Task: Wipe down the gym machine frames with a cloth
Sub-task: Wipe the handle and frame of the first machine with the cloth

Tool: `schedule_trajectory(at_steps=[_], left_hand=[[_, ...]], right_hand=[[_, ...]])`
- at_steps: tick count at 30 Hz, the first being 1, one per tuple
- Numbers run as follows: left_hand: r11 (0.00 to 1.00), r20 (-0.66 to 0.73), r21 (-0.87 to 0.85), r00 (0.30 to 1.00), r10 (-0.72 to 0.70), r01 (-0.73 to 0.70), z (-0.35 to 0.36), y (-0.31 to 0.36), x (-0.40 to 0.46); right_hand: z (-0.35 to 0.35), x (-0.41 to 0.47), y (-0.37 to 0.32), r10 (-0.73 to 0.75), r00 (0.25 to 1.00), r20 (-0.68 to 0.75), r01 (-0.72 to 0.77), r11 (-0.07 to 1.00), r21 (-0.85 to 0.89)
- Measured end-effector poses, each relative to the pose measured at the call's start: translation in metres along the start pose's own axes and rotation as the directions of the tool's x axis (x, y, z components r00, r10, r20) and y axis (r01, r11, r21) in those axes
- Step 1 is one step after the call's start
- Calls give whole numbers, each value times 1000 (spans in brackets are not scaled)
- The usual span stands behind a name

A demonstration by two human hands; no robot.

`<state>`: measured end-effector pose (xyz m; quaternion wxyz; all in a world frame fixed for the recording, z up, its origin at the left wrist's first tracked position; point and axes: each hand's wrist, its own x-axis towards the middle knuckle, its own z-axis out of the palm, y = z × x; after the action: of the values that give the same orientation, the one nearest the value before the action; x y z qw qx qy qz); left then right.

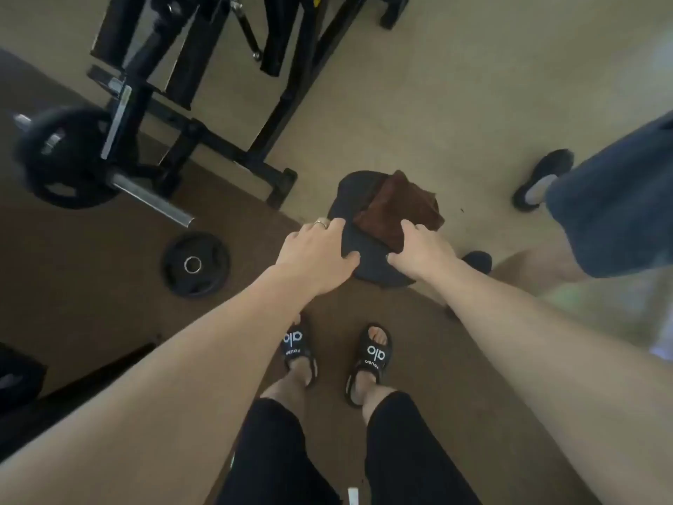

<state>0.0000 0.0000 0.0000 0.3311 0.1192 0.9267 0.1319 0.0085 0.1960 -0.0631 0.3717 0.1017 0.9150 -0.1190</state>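
A folded brown cloth (397, 209) lies on top of a dark round disc (364, 246) held above the floor in front of me. My left hand (317, 253) grips the disc's left edge, fingers over the top and thumb at the near rim. My right hand (422, 253) grips the disc's right side, its fingers lying over the cloth's near corner and its thumb on the rim. The black gym machine frame (280, 103) stands at the upper left, apart from both hands.
A loaded barbell with a black plate (69, 158) juts out at the left. A loose weight plate (196, 264) lies on the brown mat. Another person's leg in blue shorts (612, 202) and shoes stands close on the right. My feet in black slides (371, 355) are below.
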Motion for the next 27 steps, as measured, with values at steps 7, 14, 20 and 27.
schedule_trajectory(at_steps=[7,14,20,27], left_hand=[[999,119,-28,993,-16,20,55,-21,97],[997,158,-70,987,1,10,71,-26,129],[939,117,-340,993,-6,46,8,-18,109],[624,172,-750,976,-137,220,-139,42,77]], right_hand=[[50,96,3,-62,994,-94,48,989,-141],[60,123,11,-255,944,-211,158,907,-390],[-23,87,-8,-46,994,-97,86,886,455],[-148,-6,-41,-62,998,23,0,348,938]])
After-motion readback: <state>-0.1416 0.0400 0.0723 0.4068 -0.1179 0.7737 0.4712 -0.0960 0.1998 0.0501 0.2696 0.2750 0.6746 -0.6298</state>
